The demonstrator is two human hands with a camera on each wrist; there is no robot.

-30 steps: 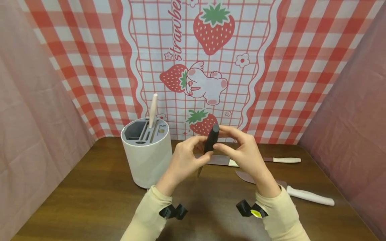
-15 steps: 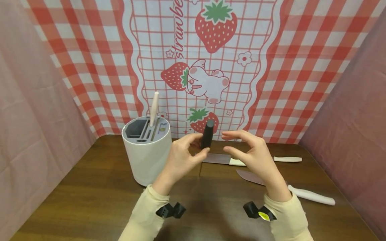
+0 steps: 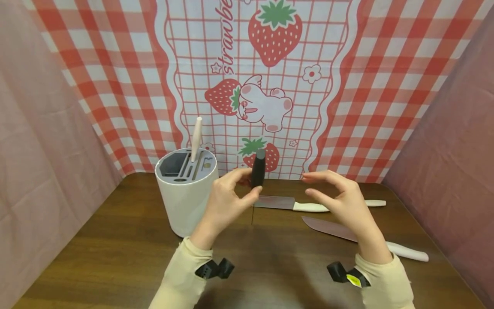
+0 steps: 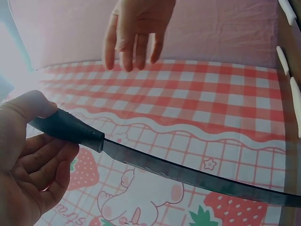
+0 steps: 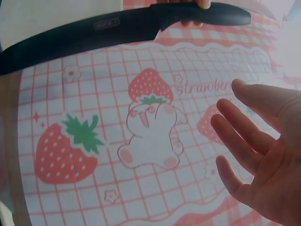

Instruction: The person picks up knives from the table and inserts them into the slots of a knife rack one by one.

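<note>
My left hand (image 3: 227, 195) pinches the black handle of a kitchen knife (image 3: 258, 169) between thumb and fingers. The knife is held above the table with its handle up and its blade down, seen nearly edge-on in the head view. In the left wrist view its long dark blade (image 4: 188, 177) runs off to the right. My right hand (image 3: 341, 197) hovers to the right of the knife, fingers apart and holding nothing. To the left stands a white round knife block (image 3: 187, 210) with a grey slotted top; a cream-handled knife (image 3: 196, 139) is upright in one slot.
On the brown table (image 3: 115, 249) lie a cleaver-like knife with a cream handle (image 3: 310, 207), a pointed knife with a white handle (image 3: 409, 252) at the right, and another pale handle (image 3: 376, 203) behind my right hand. A checked strawberry cloth (image 3: 386, 86) hangs behind.
My right hand has let go of the black-handled knife and drawn away to the right. My left hand has carried the knife slightly left, toward the knife block.
</note>
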